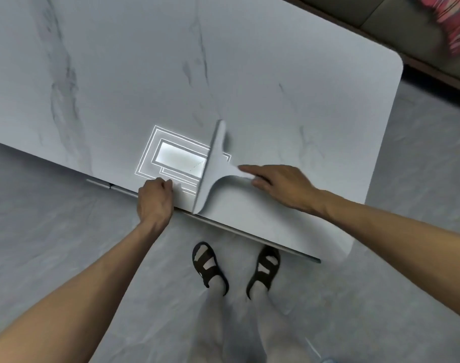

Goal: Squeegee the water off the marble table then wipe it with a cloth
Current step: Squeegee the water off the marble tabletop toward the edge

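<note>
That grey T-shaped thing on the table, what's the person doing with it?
It is a squeegee, and a person is using it on a marble table. The right hand holds its handle, with the blade lying across the tabletop near the front edge. The left hand is closed at that edge, just beside the blade's near end; whether it holds anything cannot be told. A ceiling light's reflection shines on the surface next to the blade. No cloth is in sight.

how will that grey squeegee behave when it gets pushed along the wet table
The squeegee looks like thin moulded plastic, so probably light and stiff. Its long blade lies flat on the marble table, so it should glide, not tip. The right hand pinches only the narrow handle, so it may twist.
</note>
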Tool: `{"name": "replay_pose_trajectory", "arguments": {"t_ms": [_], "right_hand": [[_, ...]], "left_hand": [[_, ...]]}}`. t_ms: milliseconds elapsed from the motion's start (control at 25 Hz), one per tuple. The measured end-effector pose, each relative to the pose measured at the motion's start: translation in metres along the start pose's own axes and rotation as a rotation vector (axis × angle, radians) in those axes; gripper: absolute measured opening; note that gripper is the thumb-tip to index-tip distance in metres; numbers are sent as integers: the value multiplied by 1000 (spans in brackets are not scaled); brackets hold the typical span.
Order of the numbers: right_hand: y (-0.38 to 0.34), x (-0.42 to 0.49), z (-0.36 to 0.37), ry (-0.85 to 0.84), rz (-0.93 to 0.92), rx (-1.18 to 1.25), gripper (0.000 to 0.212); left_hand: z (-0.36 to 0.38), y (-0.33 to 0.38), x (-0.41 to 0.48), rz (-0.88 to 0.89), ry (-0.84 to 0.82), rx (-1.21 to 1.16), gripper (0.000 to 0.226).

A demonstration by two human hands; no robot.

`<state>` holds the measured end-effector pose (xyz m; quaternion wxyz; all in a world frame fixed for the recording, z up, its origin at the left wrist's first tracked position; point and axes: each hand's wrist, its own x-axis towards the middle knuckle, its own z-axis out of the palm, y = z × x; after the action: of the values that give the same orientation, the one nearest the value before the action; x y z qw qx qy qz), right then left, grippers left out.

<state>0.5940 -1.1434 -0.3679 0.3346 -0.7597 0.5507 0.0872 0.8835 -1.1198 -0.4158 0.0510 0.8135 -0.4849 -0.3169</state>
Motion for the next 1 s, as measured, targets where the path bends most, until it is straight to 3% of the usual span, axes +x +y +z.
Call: {"name": "replay_pose_trajectory", "arguments": {"t_ms": [120, 240, 400, 640, 760, 880, 1000], "right_hand": [[-62, 49, 31, -73, -140, -4, 39], [-70, 59, 56, -89, -175, -39, 40], [-9, 16, 56, -8, -97, -26, 41], [110, -87, 33, 6, 105, -68, 41], [137, -111, 21, 52, 129, -110, 41], [129, -110, 22, 65, 15, -68, 40], [92, -92, 46, -74, -116, -17, 38]], "left_hand": [[-3, -17, 12, -38, 102, -30, 29], [1, -22, 12, -60, 60, -44, 32], [27, -3, -1, 22, -26, 18, 39], [85, 54, -49, 274, -133, 152, 27], [104, 73, -67, 273, -176, 118, 30], [110, 79, -74, 179, -127, 56, 38], [109, 82, -84, 29, -84, -11, 42]]}}
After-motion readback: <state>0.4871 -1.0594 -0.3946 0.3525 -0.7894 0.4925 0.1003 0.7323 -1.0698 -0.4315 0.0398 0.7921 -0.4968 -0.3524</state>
